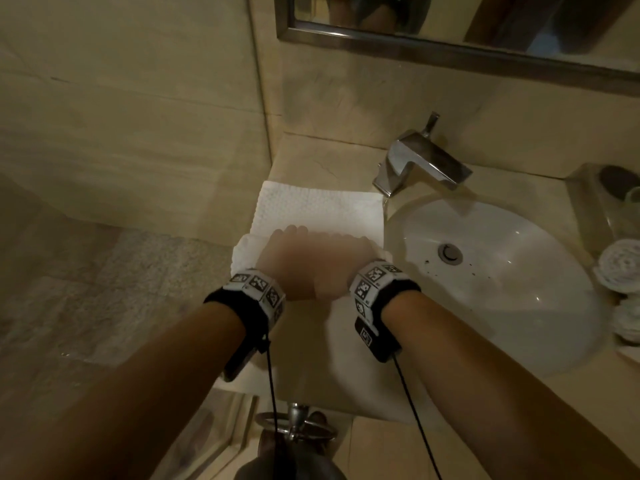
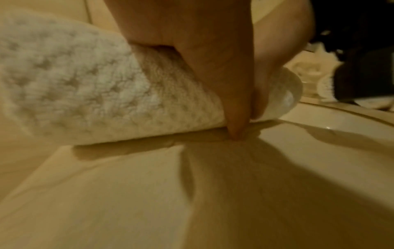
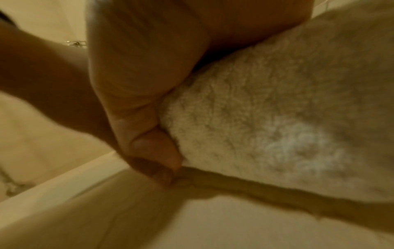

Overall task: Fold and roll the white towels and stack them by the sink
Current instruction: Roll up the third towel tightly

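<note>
A white textured towel (image 1: 318, 211) lies on the beige counter (image 1: 304, 157) left of the sink (image 1: 491, 278). Its near part is rolled into a thick roll (image 2: 85, 94) under both hands. My left hand (image 1: 277, 261) lies over the roll's left half, thumb tip down at the roll's near edge on the counter. My right hand (image 1: 343, 258) lies over the right half, and in the right wrist view its thumb presses against the roll (image 3: 266, 134). The hands sit side by side, touching. The far part of the towel is still flat. Fingertips are blurred.
A chrome faucet (image 1: 420, 161) stands behind the white basin. Several rolled white towels (image 1: 620, 268) sit right of the sink beside a clear tray (image 1: 595, 188). A mirror (image 1: 450, 26) hangs above. A wall closes the counter's left side; a towel ring (image 1: 294, 424) hangs below the front edge.
</note>
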